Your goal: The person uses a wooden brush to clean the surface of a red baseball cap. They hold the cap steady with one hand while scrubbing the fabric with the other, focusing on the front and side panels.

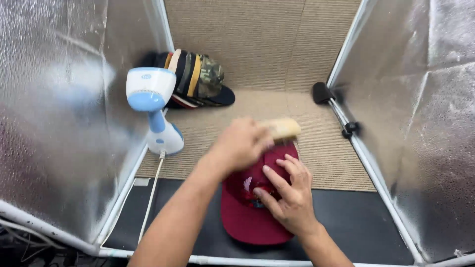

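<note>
From the head camera, the left hand (241,143) is clenched around a pale wooden brush (280,128), held against the crown of a dark red baseball cap (247,207). The right hand (289,193) lies flat on the cap with fingers spread, gripping nothing. The cap has a small embroidered patch and rests, brim toward the viewer, on a black mat (356,222) edging beige carpet (277,44). A blue-and-white garment steamer (151,106) stands to the left, beside a stack of caps (198,79).
</note>
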